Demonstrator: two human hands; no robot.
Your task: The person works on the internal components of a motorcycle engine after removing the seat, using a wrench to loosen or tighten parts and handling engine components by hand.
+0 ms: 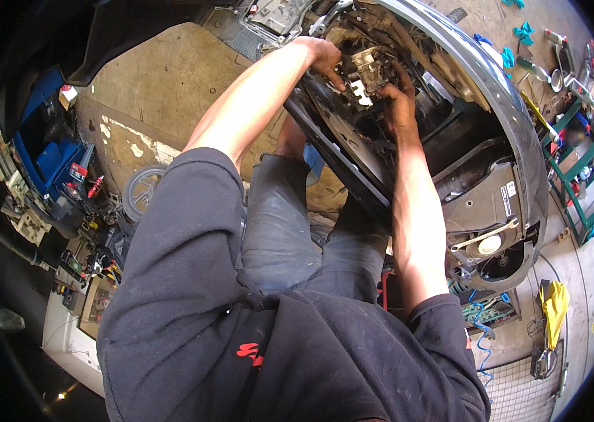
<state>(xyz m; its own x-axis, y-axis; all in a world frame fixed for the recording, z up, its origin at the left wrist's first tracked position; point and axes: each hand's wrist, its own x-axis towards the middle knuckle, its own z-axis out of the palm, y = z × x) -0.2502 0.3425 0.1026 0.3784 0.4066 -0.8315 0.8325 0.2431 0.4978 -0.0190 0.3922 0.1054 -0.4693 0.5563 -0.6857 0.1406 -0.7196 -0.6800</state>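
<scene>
One grubby metal part (pixel 369 65), way down in the open engine bay (pixel 444 133)
Right hand (pixel 400 102) is curled around its right side, left hand (pixel 324 59) is at the left, can't tell if that one's gripping, and a wrench (pixel 481 236) is just lying across the dark cover (pixel 473 207) nearby

Far side of the metal assembly (pixel 367 65) hidden from view.
The left hand (pixel 321 58) shows only some of its fingers, and the fingertips of the right hand (pixel 401 102) are lost among dark parts, so the firmness of either grip cannot be told; the grey car panel (pixel 499 81) runs off the top edge, the left sleeve (pixel 188 193) covers part of the spoked wheel (pixel 142 191).
</scene>
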